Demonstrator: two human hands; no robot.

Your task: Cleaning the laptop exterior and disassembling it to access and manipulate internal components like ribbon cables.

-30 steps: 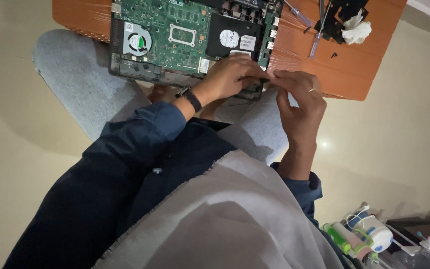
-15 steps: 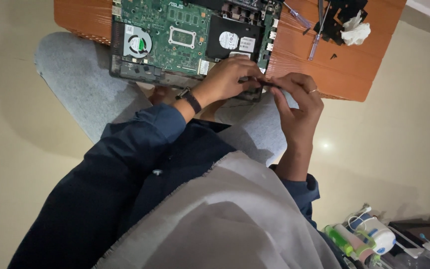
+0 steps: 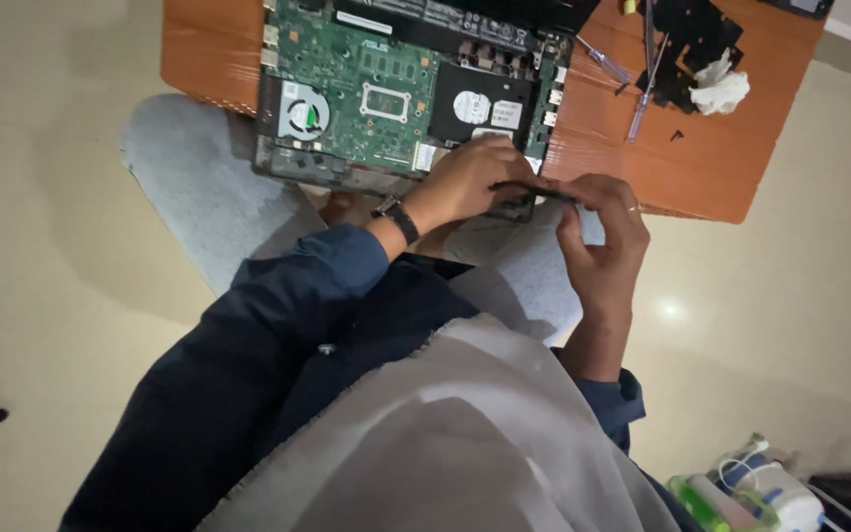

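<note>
At near edge of orange bench [image 3: 701, 187]: opened laptop chassis [image 3: 396, 99], board exposed. Left hand [image 3: 470, 177] fingers curled on chassis corner. Right hand [image 3: 608, 232] fingers pinch thin dark strip [image 3: 544, 194] at edge. Open bench room right of chassis.

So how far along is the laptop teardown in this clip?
Done: the laptop lies open on the orange table, its green board and fan bare; black removed parts and screwdrivers sit beside it. In hand: the left hand presses the near right corner while the right hand pinches a thin dark piece there. Left: board, fan and drive remain seated.
</note>
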